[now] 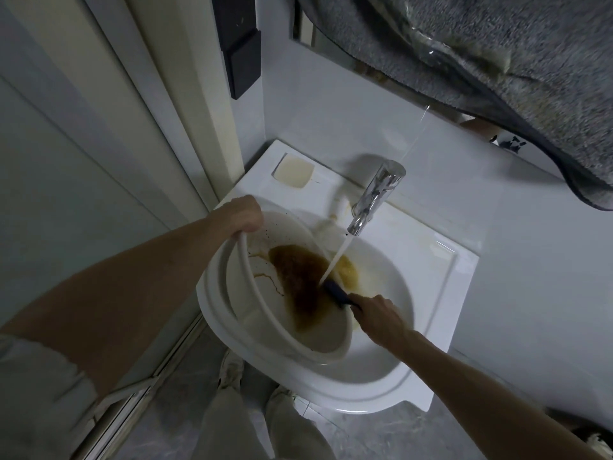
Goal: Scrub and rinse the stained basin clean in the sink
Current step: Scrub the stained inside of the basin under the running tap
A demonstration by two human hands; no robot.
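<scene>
Basin (262, 313), one white bowl, tilts inside the single white sink (441, 293), holding a brown stain and murky water. Left hand (243, 215) grips its upper rim; right hand (378, 313) clutches one dark brush (336, 292) under the one tap's (376, 197) stream.

A small, dimly lit bathroom corner with pale walls.

A cream door frame (185, 104) runs down the left beside a pale panel (66, 180), with a black fitting (240, 44) mounted near the top of the frame. White wall tiles (331, 111) rise behind, a grey towel (497, 54) hangs at the upper right, and the floor (381, 436) is grey marbled tile.
</scene>
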